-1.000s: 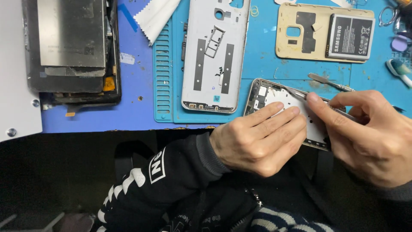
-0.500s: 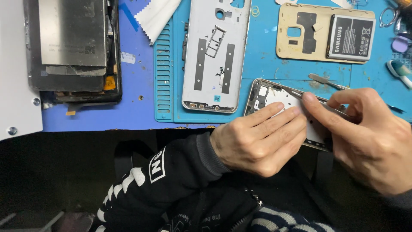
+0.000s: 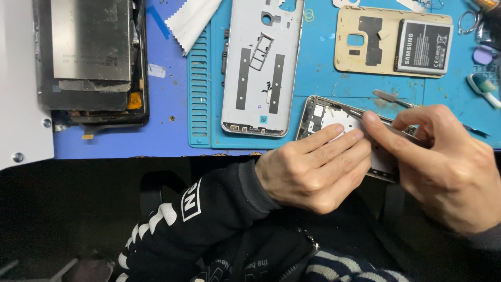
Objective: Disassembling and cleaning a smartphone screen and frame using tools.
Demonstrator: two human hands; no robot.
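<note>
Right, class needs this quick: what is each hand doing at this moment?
Left hand: closed on the opened phone, fingers across it.
Right hand: pinched on the phone's far edge, beside a thin metal tool.

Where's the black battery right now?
Head view, top right: the black battery lies on the blue mat, overlapping the beige back cover, above the right hand.

Blue mat (image 3: 323,83), silver phone frame (image 3: 261,68), beige back cover (image 3: 365,44), white-patterned black sleeve (image 3: 193,219).
</note>
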